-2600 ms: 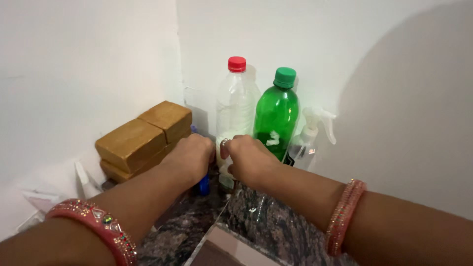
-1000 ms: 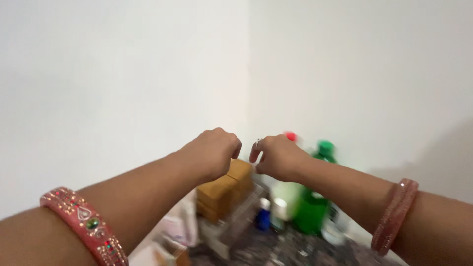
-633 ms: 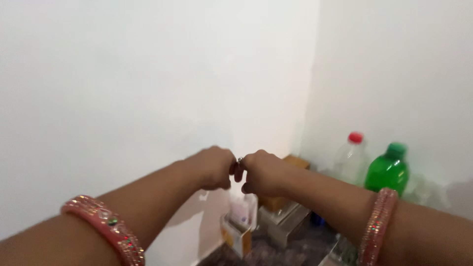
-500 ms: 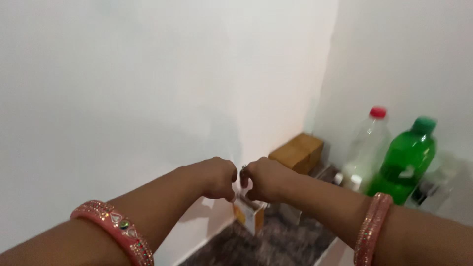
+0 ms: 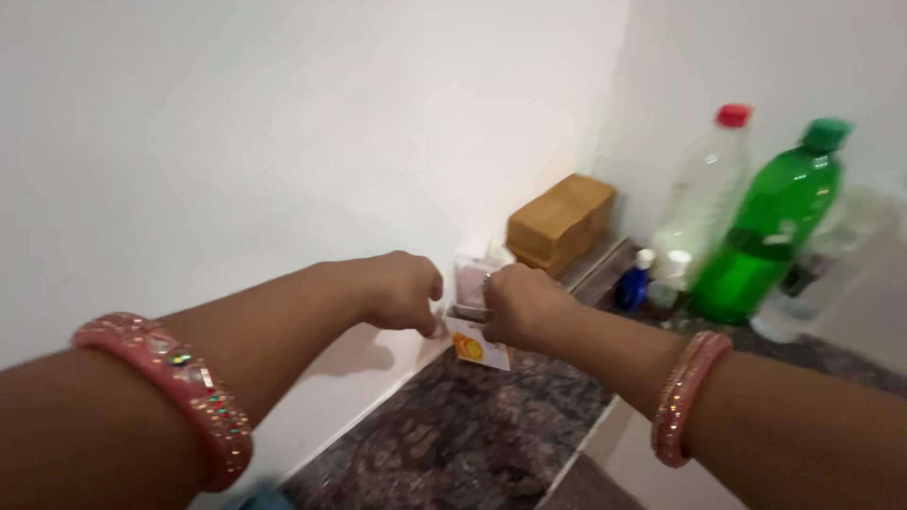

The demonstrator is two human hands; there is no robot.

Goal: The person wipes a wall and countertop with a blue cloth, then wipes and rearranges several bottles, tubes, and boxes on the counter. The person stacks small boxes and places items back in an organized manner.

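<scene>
**Both hands at the small box by the left wall**

Your left hand (image 5: pixel 404 291) is curled into a loose fist, knuckles up, just left of a small white box (image 5: pixel 475 332) with an orange mark on its front. Its fingertips seem to touch the box's left edge, but the picture is too blurred to tell whether they pinch anything. Your right hand (image 5: pixel 521 307) is also curled, fingers folded down over the box's top right edge; it appears to grip that edge, though the hold itself is hidden behind the knuckles. The two hands sit close together, with the box between and below them.

The box stands on the dark speckled desk (image 5: pixel 472 434), right against the white wall on the left. A pale packet (image 5: pixel 472 274) pokes up behind it.

Farther along the wall, in the corner, lies a tan block (image 5: pixel 559 219). To the right of it stand a clear bottle (image 5: pixel 704 203) with a red cap and a green bottle (image 5: pixel 775 231) with a green cap, side by side. A small blue bottle (image 5: pixel 633 283) stands in front of the clear one.

A pink bangle (image 5: pixel 175 387) circles your left wrist, and another (image 5: pixel 688 392) your right.
</scene>
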